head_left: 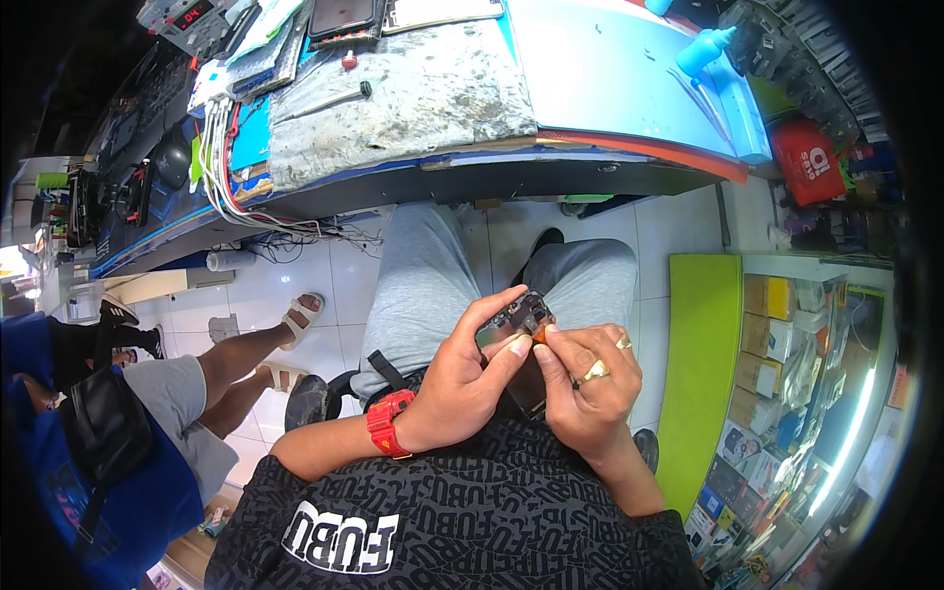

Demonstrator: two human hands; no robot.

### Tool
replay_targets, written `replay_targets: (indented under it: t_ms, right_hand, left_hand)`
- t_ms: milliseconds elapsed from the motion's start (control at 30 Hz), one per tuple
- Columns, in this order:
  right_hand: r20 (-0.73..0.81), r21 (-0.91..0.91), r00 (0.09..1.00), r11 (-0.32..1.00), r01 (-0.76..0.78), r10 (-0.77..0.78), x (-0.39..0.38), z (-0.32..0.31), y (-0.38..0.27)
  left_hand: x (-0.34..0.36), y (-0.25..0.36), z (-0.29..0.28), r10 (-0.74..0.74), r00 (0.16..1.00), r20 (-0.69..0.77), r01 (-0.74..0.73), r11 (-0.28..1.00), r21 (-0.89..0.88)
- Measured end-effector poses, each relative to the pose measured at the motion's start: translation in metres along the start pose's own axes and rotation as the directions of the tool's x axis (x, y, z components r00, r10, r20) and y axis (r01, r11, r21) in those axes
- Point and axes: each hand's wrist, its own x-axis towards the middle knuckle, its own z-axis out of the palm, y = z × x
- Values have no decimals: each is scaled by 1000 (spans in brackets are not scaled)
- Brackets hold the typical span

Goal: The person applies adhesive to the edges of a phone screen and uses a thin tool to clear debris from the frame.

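Note:
Over my lap I hold an opened dark phone, its inner parts showing at the top end. My left hand grips it from the left, thumb across its face and a finger along the upper edge. My right hand, with gold rings, pinches a small orange piece, apparently a flex strip, at the phone's upper right. The lower part of the phone is partly hidden by my hands. A red watch is on my left wrist.
Ahead is a workbench with a stained grey mat, blue mat, blue bottle, cables and stacked devices. Another person's legs are at my left. A green board and lit display cabinet stand at my right.

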Motion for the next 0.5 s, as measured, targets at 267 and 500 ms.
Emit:
replay_targets:
  t_ms: [267,500]
  right_hand:
    - [2,1,1000,1000,13,-13,-1,0,2]
    - [1,36,1000,999,3,-3,1,-1,2]
  left_hand:
    - [1,-1,0,-10,1000,2,10,1000,-20]
    - [1,0,-3,-8,1000,27,6,998,55]
